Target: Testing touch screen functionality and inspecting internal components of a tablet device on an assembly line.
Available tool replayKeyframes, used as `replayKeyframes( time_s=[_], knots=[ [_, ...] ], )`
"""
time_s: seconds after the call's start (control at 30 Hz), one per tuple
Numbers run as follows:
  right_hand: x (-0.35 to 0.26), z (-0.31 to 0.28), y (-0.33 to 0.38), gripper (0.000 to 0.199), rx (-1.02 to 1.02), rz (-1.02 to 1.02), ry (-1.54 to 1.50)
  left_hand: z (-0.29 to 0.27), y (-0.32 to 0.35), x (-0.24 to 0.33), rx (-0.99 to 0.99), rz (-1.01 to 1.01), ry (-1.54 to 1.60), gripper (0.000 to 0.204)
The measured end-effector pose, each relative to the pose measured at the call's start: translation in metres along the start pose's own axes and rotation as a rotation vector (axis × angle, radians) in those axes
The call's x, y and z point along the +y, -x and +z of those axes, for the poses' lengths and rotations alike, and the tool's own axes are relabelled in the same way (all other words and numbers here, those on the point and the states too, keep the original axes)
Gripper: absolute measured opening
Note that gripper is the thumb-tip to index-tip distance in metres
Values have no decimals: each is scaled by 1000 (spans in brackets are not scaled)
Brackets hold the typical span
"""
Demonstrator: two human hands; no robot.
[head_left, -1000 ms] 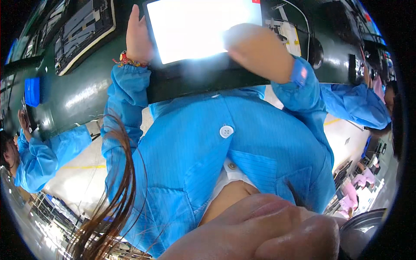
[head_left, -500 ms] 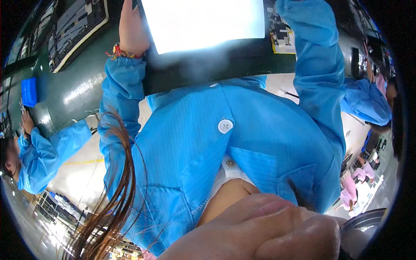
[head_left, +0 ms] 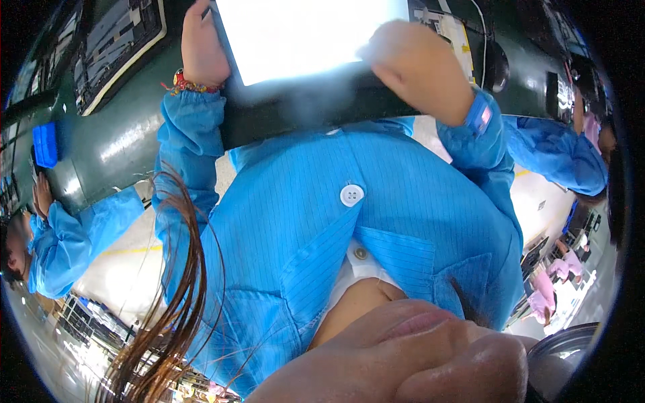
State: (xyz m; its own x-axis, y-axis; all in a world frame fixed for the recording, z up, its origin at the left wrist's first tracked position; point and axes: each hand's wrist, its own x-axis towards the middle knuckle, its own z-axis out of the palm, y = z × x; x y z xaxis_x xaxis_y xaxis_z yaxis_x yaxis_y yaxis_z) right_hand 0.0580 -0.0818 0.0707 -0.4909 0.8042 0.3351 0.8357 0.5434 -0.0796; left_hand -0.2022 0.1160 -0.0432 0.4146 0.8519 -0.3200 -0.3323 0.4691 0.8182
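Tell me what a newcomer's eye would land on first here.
Probably the glowing white screen at top centre, with the left hand at its left edge and the right hand over its lower right corner. Below it, the person's blue jacket fills the middle. At far left, a small, vivid blue item stands out on the dark green table.

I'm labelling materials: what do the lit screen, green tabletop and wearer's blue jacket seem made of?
Lit screen: perhaps glass or plastic; its glow hides the finish. Green tabletop: smooth, glossy, possibly coated board or matting, given its streaky reflection. Blue jacket: likely matte woven cloth, from soft creases.
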Motion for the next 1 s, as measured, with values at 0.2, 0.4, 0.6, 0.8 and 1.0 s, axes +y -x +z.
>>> replayKeyframes(
  time_s=[0.2,0.4,0.6,0.8,1.0],
  knots=[
    [-6,4,16,13,83,102,57,0,15,0,-121,88,-54,41],
    [-33,10,1,30,112,172,-44,4,19,1,-391,194,-122,29],
    [-70,53,-37,39,113,87,-267,1,24,8,-249,139,-31,31],
    [-74,72,-53,27,199,69,-364,13,28,12,-485,99,200,31],
    [-73,55,-49,26,32,67,-296,-6,18,19,-333,-12,143,32]
  ],
)
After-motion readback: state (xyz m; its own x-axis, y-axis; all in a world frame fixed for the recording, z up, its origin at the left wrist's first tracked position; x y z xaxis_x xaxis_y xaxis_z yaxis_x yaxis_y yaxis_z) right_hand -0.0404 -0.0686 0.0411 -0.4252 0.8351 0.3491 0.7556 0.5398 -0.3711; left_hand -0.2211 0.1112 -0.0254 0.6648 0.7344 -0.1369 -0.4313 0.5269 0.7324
